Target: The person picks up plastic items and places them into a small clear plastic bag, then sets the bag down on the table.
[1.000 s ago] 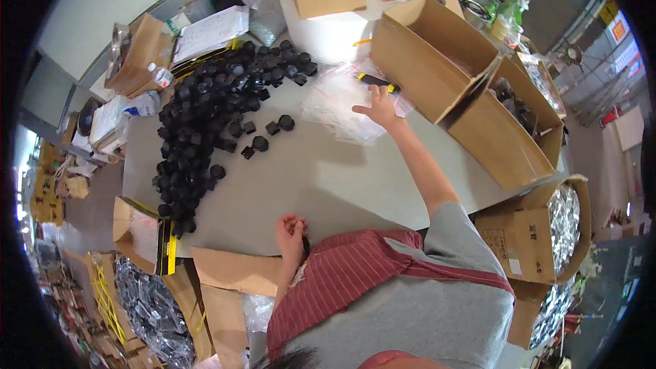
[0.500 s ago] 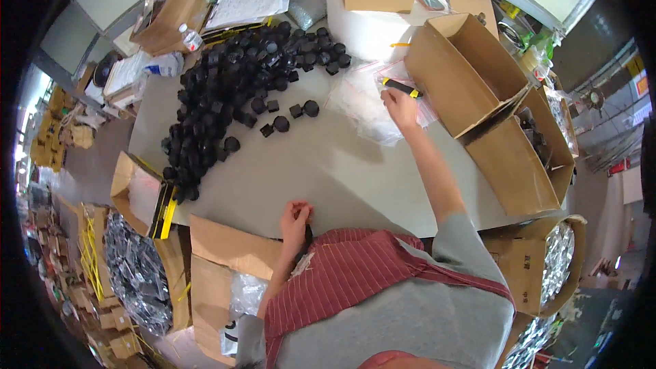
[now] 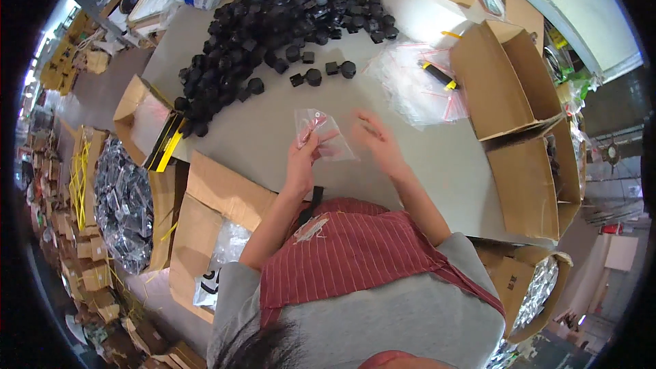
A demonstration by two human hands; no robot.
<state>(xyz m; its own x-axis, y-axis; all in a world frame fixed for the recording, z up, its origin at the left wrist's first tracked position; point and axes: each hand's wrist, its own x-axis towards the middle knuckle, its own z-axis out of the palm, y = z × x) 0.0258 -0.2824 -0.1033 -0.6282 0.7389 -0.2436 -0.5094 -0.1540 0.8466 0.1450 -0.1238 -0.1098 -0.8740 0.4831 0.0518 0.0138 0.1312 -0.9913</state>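
**While the bag hangs open, both hands need to work the mouth**

With the left hand (image 3: 301, 157) raised over the near edge of the desk (image 3: 273, 137), its grip pinches one lip of a small clear zip bag (image 3: 321, 133). The right hand (image 3: 379, 143) sits just beside it, fingers spread and loose, holding nothing. To do this well, I judge the right fingers should catch the opposite lip and pull it wide. Black caps (image 3: 273, 20) lie heaped toward the far left corner, with a few strays nearer. More clear bags (image 3: 417, 85) lie by the right edge.
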